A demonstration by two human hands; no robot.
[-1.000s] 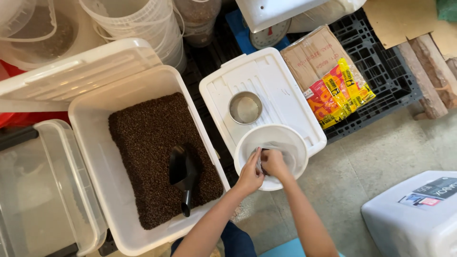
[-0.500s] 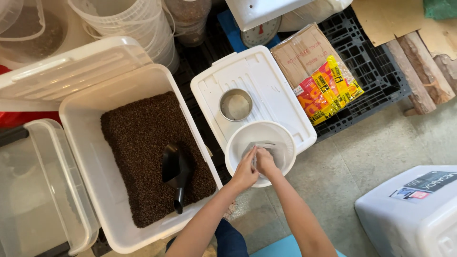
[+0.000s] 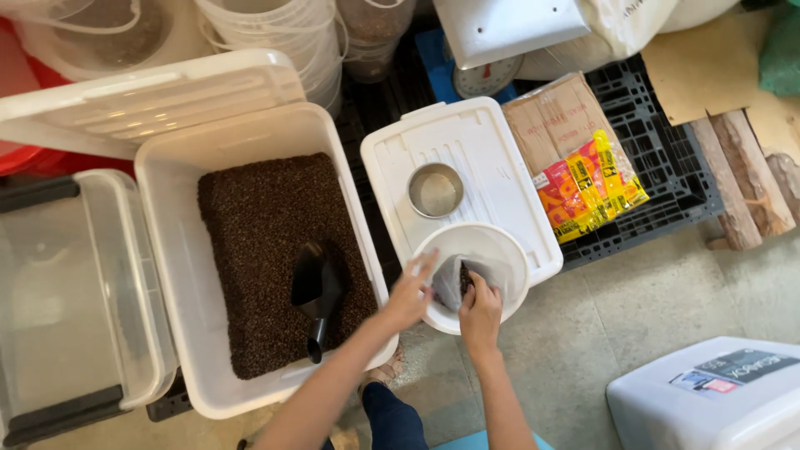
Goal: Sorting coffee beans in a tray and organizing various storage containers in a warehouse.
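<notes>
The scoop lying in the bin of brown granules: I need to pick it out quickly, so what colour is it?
Black; the scoop shows clearly in the head view.

Bright, even daylight, soft shadows; mild glare on white lids far left; sharp focus, slight wide-angle bending at edges.

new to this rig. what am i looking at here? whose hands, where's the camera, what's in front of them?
No machine: a person with two bare hands, filmed from a head-worn camera looking down. The left hand touches the rim of a white bowl. The right hand holds a small clear bag inside it. The bowl sits on a white bin lid beside a small metal cup. To the left, an open white bin of dark brown granules holds a black scoop.
</notes>
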